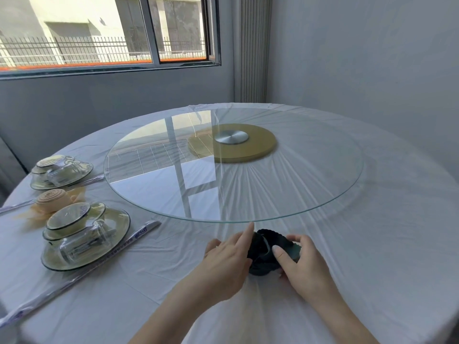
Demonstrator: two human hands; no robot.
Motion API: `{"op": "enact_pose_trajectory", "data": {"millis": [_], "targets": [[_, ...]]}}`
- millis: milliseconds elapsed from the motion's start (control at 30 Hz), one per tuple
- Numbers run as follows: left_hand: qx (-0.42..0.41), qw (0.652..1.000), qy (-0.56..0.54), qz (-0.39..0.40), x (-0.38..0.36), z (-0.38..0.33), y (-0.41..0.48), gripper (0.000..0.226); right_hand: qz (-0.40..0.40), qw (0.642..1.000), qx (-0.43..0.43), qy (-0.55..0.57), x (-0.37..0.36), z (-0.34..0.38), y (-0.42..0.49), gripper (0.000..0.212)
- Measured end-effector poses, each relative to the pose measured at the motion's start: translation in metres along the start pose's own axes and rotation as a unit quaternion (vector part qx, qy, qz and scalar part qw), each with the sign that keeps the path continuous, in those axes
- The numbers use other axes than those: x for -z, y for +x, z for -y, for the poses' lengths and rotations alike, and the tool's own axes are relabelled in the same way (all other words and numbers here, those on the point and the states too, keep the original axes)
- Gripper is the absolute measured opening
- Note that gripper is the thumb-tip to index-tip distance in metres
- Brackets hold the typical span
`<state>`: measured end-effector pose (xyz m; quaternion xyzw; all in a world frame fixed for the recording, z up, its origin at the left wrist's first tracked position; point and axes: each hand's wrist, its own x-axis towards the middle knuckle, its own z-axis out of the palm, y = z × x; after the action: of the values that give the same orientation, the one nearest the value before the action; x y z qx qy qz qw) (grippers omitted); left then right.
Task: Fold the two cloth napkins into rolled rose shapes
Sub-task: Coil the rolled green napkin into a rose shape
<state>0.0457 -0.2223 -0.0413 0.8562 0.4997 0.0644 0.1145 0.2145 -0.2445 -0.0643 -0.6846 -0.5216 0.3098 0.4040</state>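
My right grip [298, 261] is clamped on the dark rolled napkin [260, 265]: the thumb lies across its near face and the fingers curl round its far right side. The left grip [228, 259] is pressed to the roll's left flank with the index finger straight and pointing away from me. Its other fingers are tucked out of sight, so I cannot tell whether it pinches the cloth or only steadies it.

The napkin sits between the two grips, touching both, so neither has to reach. It is a compact bundle whose coiled edge shows on the far side. I judge the roll's axis runs away from me and upward, though the hands hide too much to be sure. Both wrists come in low from the near edge of the table [372, 244], palms turned inward.

The bundle rests on the white cloth just short of the glass turntable [310, 210]. Well apart to the left, a peach napkin rose [51, 197] lies finished between two place settings.
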Motion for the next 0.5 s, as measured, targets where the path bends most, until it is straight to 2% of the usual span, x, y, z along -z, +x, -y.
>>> {"op": "enact_pose_trajectory", "data": {"millis": [133, 300, 333, 433, 500], "targets": [[-0.014, 0.999, -0.048, -0.006, -0.002, -0.002, 0.002, 0.062, -0.009, 0.999, 0.029, -0.013, -0.01, 0.0, -0.02, 0.059], [0.006, 0.99, -0.141, -0.012, -0.004, -0.006, 0.004, 0.046, 0.018, 0.999, 0.039, 0.003, -0.011, 0.008, -0.026, 0.079], [0.016, 0.991, -0.131, -0.015, -0.008, -0.007, 0.005, 0.051, 0.024, 0.999, 0.038, -0.003, -0.01, 0.008, -0.027, 0.081], [0.034, 0.998, -0.05, -0.033, -0.023, -0.01, 0.007, 0.083, 0.043, 0.997, 0.028, -0.059, -0.004, 0.002, -0.029, 0.084], [0.044, 0.998, -0.021, -0.045, -0.03, -0.009, 0.008, 0.091, 0.062, 0.993, 0.014, -0.104, 0.0, -0.001, -0.027, 0.082]]}}
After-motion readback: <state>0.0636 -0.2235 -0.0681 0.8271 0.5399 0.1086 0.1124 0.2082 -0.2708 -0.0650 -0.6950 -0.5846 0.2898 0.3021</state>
